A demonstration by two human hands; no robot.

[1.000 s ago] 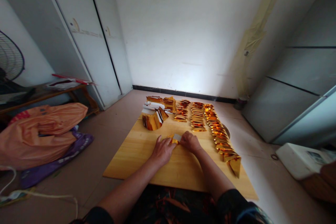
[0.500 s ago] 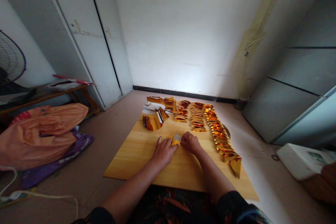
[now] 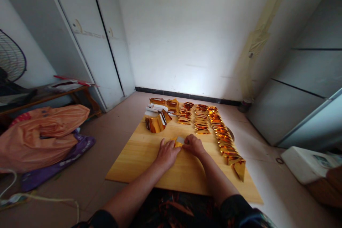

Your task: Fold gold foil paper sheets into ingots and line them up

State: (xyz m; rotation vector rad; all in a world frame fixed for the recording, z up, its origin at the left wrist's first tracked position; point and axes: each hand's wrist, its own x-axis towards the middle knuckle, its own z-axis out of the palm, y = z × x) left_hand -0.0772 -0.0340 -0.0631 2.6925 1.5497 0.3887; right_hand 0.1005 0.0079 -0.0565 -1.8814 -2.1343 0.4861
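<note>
A small piece of gold foil paper (image 3: 177, 144), partly folded with a pale side showing, lies on the wooden board (image 3: 136, 160) between my hands. My left hand (image 3: 167, 154) holds it down from the left, fingers bent over its edge. At the right edge, my right hand (image 3: 194, 145) pinches the paper with curled fingers. Both hands cover much of it. Beyond the left hand rests a curved stack of gold foil sheets (image 3: 155, 124). Folded gold pieces stand in rows: a short row (image 3: 185, 113), a middle row (image 3: 201, 119) and a long right row (image 3: 226, 139).
White paper packs (image 3: 156, 108) and more gold foil (image 3: 173, 106) sit at the board's far left corner. An orange bag (image 3: 45, 135) and a purple bag (image 3: 58, 164) lie on the floor at left. A white box (image 3: 304, 165) stands right of the board.
My right hand's fingers have shifted very slightly at the paper's right edge. My left hand and the rows of folded pieces look the same.
</note>
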